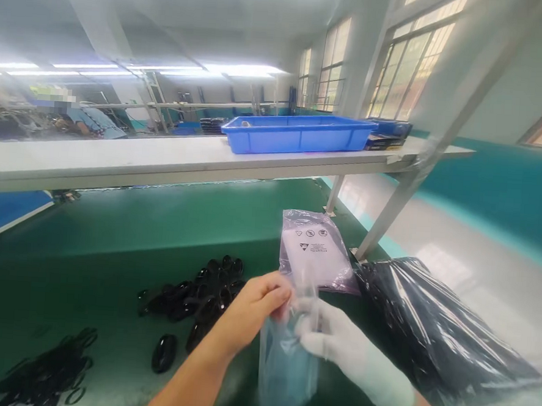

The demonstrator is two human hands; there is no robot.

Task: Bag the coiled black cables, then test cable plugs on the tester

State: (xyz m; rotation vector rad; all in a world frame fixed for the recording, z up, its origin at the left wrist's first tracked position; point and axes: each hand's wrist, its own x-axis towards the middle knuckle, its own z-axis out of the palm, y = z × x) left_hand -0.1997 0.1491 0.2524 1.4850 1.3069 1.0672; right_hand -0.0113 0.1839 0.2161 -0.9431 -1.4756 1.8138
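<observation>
I have the clear plastic bag [285, 375] as my landmark, hanging upright above the green tabletop [160, 221]. I see the left hand [265, 294] pinched shut on its upper edge, fingers curled in. The white-gloved right hand [340, 339] reaches in from the right of the bag, fingers bent against its upper part; motion blur means I cannot tell whether they grip it. Just beyond the bag lies a pinkish printed pouch [318, 249]. To its right I make out a large glossy black sheet [451, 330]; to its left, a pile of shiny black pieces [177, 298], and farther left, a heap of thin black loops [44, 370]. Well beyond it, a blue tray [297, 137] sits on a raised shelf [117, 163].
</observation>
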